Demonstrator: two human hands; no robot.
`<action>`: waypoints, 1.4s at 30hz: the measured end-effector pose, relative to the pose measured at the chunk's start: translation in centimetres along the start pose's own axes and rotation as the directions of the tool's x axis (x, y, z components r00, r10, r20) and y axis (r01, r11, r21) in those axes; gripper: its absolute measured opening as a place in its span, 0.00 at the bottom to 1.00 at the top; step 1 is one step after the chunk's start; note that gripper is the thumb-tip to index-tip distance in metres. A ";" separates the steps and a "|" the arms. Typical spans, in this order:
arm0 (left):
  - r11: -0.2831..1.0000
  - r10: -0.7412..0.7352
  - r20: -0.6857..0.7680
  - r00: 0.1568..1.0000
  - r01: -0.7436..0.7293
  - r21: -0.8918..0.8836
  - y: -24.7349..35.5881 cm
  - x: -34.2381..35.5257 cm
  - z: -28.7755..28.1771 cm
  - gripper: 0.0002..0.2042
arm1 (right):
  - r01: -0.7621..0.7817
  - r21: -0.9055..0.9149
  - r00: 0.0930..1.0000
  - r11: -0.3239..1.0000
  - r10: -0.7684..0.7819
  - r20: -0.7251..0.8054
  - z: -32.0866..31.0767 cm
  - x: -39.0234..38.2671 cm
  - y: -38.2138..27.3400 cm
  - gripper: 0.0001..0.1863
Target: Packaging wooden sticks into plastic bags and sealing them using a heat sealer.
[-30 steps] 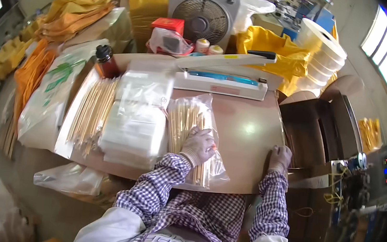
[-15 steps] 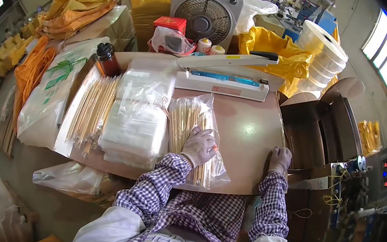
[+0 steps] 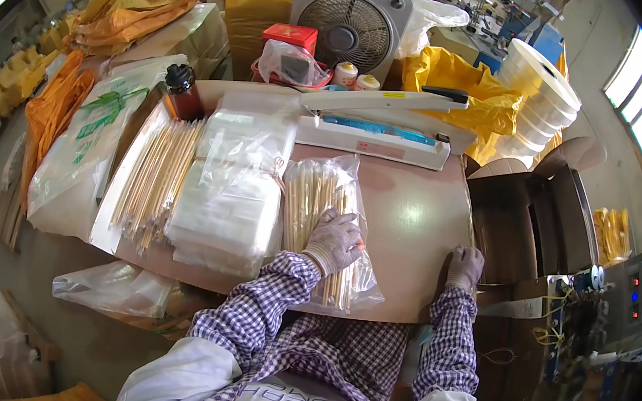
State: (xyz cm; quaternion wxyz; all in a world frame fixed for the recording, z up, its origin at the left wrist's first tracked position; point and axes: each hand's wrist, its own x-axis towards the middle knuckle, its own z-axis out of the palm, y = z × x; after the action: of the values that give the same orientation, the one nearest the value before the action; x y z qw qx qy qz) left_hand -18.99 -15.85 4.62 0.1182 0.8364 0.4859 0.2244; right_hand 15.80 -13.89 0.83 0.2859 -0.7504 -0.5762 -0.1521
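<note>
My left hand [image 3: 334, 242], in a pale knitted glove, lies on a clear plastic bag [image 3: 361, 273] of thin wooden sticks [image 3: 309, 199]. Its fingers are spread over the bag, and the palm rests on its right side. The bag lies flat near the table's front edge, its loose plastic reaching to the right. My right hand [image 3: 464, 268], gloved likewise, rests at the table's right edge beside an open brown cardboard box [image 3: 507, 215]. Its fingers are curled in, with nothing seen in them.
Left of the bag lie a stack of clear plastic bags [image 3: 228, 209] and a white tray [image 3: 106, 222] of loose sticks. A hand-lever bag sealer [image 3: 376, 142] stands at the back of the table [image 3: 417, 204]. Behind it are a grey box fan [image 3: 348, 23] and rolls of clear film [image 3: 534, 98].
The whole view has shifted slightly. Both hands keep their places, the left on the bag and the right at the table's edge.
</note>
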 end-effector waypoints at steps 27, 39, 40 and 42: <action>-0.452 0.101 0.082 0.991 0.119 -0.884 -4.0 -11.8 -4.7 0.09 | 0.030 -0.341 0.959 0.939 0.069 0.276 0.4 -1.0 -2.8 0.14; -0.825 -0.008 0.380 0.925 0.209 -0.526 -2.6 -14.0 -1.4 0.08 | 0.012 -0.404 0.940 0.915 0.127 0.315 0.2 -0.5 -2.4 0.12; -0.811 -0.025 0.373 0.927 0.200 -0.550 -2.4 -14.1 -1.4 0.08 | 0.037 -0.404 0.944 0.914 0.100 0.315 0.2 -0.4 -2.3 0.12; -0.780 -0.057 0.356 0.933 0.181 -0.600 -2.0 -14.2 -1.3 0.08 | 0.035 -0.413 0.941 0.910 0.109 0.320 0.2 -0.5 -2.3 0.12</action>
State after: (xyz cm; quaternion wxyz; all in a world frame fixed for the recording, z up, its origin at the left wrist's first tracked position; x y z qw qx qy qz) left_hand -27.20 -27.13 1.20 0.8702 0.0867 0.0997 0.4747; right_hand 13.41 -13.76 1.01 0.0214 -0.8195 -0.5566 -0.1344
